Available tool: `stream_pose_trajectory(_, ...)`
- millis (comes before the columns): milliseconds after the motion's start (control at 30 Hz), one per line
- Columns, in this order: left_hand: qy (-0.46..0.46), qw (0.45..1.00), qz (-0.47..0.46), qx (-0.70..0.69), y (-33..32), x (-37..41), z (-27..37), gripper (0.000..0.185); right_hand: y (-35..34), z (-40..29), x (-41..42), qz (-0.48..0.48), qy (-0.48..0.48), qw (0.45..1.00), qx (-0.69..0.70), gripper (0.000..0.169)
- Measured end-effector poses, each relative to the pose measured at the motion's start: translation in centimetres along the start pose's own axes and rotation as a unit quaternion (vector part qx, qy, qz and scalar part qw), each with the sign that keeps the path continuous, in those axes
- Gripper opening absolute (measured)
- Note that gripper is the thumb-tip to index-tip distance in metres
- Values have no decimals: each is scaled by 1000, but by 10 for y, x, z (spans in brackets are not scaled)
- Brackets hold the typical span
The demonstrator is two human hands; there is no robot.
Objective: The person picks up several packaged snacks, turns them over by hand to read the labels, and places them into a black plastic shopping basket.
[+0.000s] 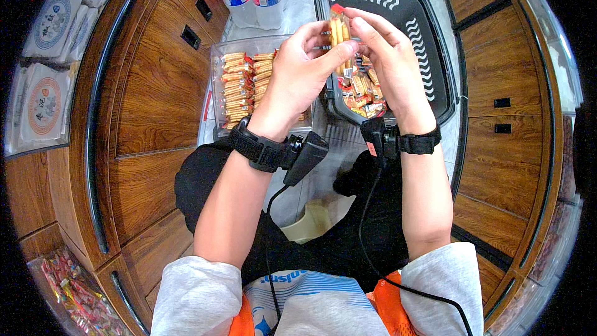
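Note:
My left hand (296,77) holds small clear-wrapped snack packets (339,39) with yellowish biscuit sticks inside and red ends, its thumb across their lower part. My right hand (394,56) has its fingertips at the upper right edge of the same packets, which stand nearly upright between both hands. Below and left, a clear plastic box (261,43) contains similar packets (237,88) stacked in neat columns, partly hidden by my left hand. Under my right hand, loose packets (366,91) lie jumbled in a black basket (433,46).
Wrapped water bottles (256,2) stand on the floor behind the box. Wooden cabinets (154,88) line both sides. Bagged goods (46,98) sit at upper left, bright wrapped items (77,291) at lower left. Black cables (368,238) run from my wrist devices (305,158).

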State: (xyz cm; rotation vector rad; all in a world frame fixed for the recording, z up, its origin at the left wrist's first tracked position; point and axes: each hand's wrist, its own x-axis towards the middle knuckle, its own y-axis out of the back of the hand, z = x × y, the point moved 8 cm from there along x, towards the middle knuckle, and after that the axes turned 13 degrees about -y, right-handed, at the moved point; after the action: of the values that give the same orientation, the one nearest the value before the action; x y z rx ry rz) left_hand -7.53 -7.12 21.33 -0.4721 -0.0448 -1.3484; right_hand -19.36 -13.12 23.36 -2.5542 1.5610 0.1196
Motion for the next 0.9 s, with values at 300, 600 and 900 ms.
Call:
stream_pose_trajectory(300,-8,999,14,-40,-1,1,5,55,-1,6,1,-27,-37,999,9,43)
stream_pose_trajectory(600,2,1000,3,-30,-2,1,3,58,1,5,0,-26,-38,998,31,37)
stream_pose_trajectory(900,-2,999,-14,-34,-6,1,1,54,-1,1,-2,-17,-39,997,65,36)
